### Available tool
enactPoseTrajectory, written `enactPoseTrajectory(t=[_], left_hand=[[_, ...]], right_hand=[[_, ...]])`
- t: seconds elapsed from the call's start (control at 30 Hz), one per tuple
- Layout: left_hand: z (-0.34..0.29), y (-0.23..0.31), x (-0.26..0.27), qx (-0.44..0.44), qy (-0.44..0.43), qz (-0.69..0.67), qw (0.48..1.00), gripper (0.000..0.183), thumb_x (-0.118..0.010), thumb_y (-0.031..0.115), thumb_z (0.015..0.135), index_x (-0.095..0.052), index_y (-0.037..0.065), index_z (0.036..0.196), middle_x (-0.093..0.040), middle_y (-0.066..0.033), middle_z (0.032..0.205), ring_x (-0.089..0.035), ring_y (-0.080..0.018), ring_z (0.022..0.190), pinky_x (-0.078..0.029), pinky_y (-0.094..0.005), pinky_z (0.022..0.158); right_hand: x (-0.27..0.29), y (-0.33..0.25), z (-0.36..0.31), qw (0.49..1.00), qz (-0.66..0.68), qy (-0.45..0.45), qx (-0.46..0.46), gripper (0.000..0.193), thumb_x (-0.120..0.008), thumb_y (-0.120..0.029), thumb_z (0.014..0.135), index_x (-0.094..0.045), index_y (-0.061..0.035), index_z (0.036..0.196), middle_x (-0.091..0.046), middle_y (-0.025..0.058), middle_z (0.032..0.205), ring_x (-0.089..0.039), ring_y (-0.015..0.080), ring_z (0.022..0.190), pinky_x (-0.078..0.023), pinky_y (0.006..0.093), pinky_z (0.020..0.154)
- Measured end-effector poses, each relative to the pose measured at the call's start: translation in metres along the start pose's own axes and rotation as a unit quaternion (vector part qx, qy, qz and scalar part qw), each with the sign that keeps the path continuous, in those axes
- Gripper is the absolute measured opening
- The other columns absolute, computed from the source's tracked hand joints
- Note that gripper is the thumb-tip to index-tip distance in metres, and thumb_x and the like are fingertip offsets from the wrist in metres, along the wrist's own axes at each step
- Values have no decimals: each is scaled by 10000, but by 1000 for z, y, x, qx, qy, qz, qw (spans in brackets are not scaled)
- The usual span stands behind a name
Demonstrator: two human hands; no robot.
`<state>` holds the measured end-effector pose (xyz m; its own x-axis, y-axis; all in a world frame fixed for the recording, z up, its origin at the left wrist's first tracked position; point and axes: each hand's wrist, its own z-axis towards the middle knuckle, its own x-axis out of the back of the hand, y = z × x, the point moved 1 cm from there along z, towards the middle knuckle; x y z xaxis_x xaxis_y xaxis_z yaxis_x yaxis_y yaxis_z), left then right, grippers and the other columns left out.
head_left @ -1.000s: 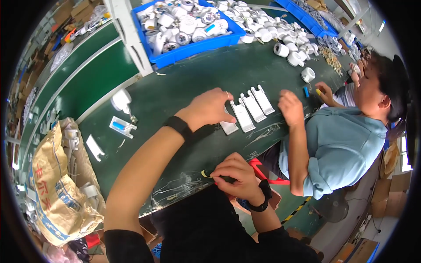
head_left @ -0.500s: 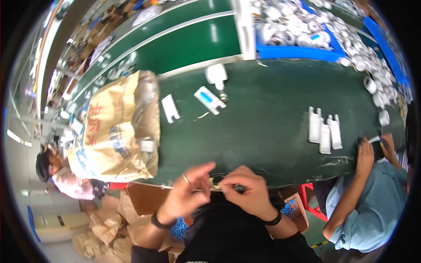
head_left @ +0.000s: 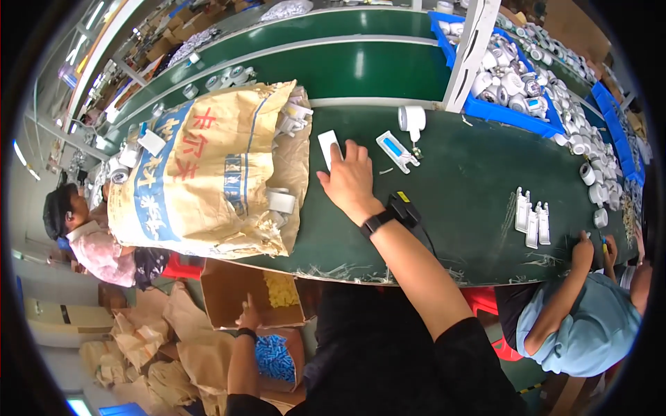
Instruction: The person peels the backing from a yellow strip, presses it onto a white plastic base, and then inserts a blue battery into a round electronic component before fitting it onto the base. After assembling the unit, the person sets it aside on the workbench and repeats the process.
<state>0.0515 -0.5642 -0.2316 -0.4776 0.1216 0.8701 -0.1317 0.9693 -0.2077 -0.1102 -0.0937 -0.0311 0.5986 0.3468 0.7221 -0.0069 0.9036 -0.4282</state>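
Observation:
My right hand [head_left: 350,177] reaches over the table, fingers apart. Its fingertips touch a flat white plastic part [head_left: 327,142], and no firm grip shows. Beside that wrist is a small black device [head_left: 404,206] with a yellow label and a cable. Low on the left, my left hand [head_left: 248,314] is over a cardboard box [head_left: 232,288], one finger stretched out, the others partly hidden. Yellow small pieces [head_left: 281,288] lie in that box. Right of the white part lie a white housing with a blue cylinder [head_left: 395,151] and a round white lamp-like unit [head_left: 411,121].
A large paper sack [head_left: 201,173] of white parts stands at left. Several white housings [head_left: 532,220] lie right, near a co-worker's hand [head_left: 583,251]. A blue bin [head_left: 513,121] of white units sits behind a white post [head_left: 472,55]. Another box holds blue cylinders [head_left: 274,357].
My hands, together at the table edge before, have parted. The right went forward to the white part, the left down to the box. The view has shifted left.

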Motion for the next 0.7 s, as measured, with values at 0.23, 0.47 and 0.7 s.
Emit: enactPoseTrajectory(t=[0.23,0.47,0.7], left_hand=[[-28,38,62,-151,196,150,957,821,-640,114,877,-307,229,1618,-730,-168,1072,-739,-330,950,-588,-472,818],[1,41,52,-202,221,148,942,1155,-890,243,703,-211,146,1632,-609,-147,1372,-523,-365,1323,-399,-463,1131],[-159,173,254,-409,-125,-621,657,732,-555,528,1028,-442,-14,1507,-659,-182,1321,-689,-284,1127,-532,-441,999]], right_hand=[[44,46,-1,961,220,-144,-83,392,-738,-136,845,-692,7,1208,-726,163,1040,-695,313,927,-557,357,828],[161,56,-35,858,401,-221,-233,275,-604,-160,1030,-689,27,1214,-698,72,998,-676,137,855,-532,255,752],[208,49,-42,841,393,-306,-211,136,-681,-103,981,-711,24,1018,-631,-20,788,-554,31,684,-436,203,601]])
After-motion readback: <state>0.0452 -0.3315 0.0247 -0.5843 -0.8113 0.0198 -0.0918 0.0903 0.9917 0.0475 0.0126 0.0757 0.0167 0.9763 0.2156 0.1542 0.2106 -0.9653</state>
